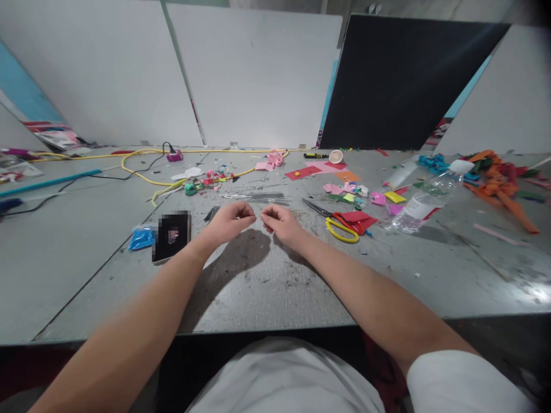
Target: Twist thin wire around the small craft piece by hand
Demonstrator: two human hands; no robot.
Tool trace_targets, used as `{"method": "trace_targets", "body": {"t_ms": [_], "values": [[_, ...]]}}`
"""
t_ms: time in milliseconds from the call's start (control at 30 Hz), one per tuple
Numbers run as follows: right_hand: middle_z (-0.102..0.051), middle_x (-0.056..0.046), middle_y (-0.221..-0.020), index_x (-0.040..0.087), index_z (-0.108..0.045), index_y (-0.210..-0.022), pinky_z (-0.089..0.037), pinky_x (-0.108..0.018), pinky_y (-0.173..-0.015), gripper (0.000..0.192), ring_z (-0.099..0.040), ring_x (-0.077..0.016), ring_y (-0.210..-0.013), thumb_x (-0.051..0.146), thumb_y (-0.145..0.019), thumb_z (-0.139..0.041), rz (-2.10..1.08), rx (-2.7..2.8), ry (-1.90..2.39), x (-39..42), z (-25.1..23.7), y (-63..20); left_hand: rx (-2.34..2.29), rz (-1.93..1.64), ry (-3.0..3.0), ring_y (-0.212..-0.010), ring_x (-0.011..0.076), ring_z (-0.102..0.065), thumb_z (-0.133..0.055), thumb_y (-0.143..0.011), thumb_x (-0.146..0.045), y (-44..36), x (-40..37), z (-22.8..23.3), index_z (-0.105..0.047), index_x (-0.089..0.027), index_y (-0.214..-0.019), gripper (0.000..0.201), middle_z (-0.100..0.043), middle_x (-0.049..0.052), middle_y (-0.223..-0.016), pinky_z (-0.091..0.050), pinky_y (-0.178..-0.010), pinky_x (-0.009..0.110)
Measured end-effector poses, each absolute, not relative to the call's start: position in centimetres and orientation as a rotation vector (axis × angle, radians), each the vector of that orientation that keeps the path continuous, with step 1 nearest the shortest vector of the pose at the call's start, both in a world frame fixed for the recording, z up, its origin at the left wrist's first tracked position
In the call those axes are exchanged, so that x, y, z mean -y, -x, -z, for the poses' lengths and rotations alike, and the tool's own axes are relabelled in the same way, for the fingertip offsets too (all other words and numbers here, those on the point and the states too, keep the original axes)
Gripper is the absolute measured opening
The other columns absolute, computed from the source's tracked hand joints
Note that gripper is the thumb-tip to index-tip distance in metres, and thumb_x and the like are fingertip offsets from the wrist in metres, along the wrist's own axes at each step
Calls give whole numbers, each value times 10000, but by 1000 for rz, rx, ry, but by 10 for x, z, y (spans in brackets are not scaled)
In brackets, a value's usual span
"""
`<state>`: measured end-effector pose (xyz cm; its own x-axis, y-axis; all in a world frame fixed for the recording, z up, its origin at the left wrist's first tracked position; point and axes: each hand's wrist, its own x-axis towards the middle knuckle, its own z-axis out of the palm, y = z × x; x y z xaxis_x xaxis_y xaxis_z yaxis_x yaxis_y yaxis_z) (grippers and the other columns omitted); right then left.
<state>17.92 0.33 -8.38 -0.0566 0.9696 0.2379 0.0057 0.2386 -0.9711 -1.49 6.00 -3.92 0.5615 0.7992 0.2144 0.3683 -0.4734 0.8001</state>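
Note:
My left hand (pixel 235 221) and my right hand (pixel 279 222) meet almost fingertip to fingertip above the middle of the grey table. Both are closed in a pinch, thumb against fingers; whatever they hold, if anything, is too small to make out. Just beyond them lies a bundle of thin metal wires (pixel 258 198). Scissors with yellow handles (pixel 342 229) rest to the right of my right hand, beside a red packet (pixel 355 220). A dark-screened phone (pixel 172 236) stands left of my left wrist, next to a blue packet (pixel 142 238).
On the right are a clear plastic bottle (pixel 433 198) and orange strips (pixel 499 183). Coloured paper and clay scraps (pixel 210 180) are scattered across the back. A yellow cable (pixel 129 166) runs along the left. White and black panels (pixel 258 74) close off the far edge.

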Motion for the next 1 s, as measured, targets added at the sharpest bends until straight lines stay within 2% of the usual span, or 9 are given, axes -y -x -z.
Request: {"method": "trace_targets", "body": {"t_ms": [100, 267, 467, 667, 800, 1000], "values": [[-576, 45, -708, 247, -601, -885, -389, -306, -627, 286, -494, -144, -621, 497, -863, -738, -1052, 1366, 1005, -2, 83, -179, -943, -755, -2031, -645, 146, -547, -736, -768, -431, 14, -58, 38, -659, -209, -791, 236, -600, -18, -692, -413, -603, 287], [-580, 28, -722, 245, -642, -863, -392, -311, -653, 232, -511, -164, -682, 455, -859, -739, -1017, 1460, 1025, 0, 78, -182, -911, -453, -1888, -707, 162, -643, -789, -785, -448, 21, -56, 29, -762, -208, -914, 273, -705, 11, -793, -484, -642, 290], [-565, 24, -702, 239, -675, -810, -359, -312, -664, 155, -496, -174, -707, 387, -834, -716, -1038, 1626, 1025, 4, 69, -191, -804, -313, -1763, -760, 157, -670, -833, -840, -467, 29, -56, 22, -791, -209, -807, 264, -734, 36, -820, -566, -720, 285], [-584, 14, -712, 232, -661, -751, -361, -322, -678, 133, -485, -166, -700, 340, -822, -691, -1022, 1739, 977, 11, 61, -194, -711, -159, -1566, -815, 164, -723, -950, -742, -366, 30, -58, 32, -817, -216, -846, 226, -771, 27, -856, -622, -824, 310], [-596, 12, -715, 228, -644, -738, -364, -324, -675, 106, -486, -162, -685, 299, -815, -660, -1019, 1792, 960, 13, 61, -194, -680, -92, -1484, -826, 147, -732, -983, -715, -318, 28, -57, 36, -811, -197, -812, 231, -783, 31, -867, -617, -851, 284], [-592, 11, -718, 226, -638, -743, -369, -315, -669, 123, -496, -159, -691, 323, -813, -667, -979, 1786, 1005, 9, 65, -195, -702, -173, -1531, -836, 144, -735, -980, -693, -304, 25, -58, 38, -800, -207, -819, 240, -783, 10, -858, -618, -874, 292]]}}
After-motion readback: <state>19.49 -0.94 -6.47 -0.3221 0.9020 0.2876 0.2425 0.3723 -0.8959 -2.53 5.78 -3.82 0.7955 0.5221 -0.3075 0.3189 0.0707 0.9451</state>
